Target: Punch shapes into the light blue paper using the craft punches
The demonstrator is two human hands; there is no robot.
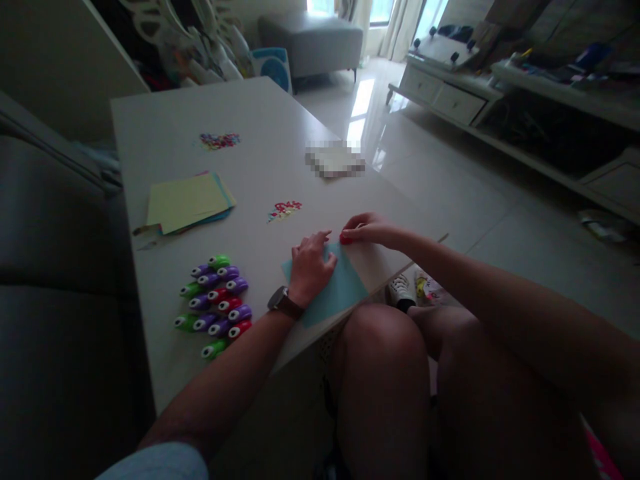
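Head view, hands (333,250) on blue paper (336,288), punches (216,303) left, paper stack (190,201) behind

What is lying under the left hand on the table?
A light blue paper sheet lies flat under the left hand, on the table. The right hand presses a small red punch at its far corner. The palm covers part of the sheet.
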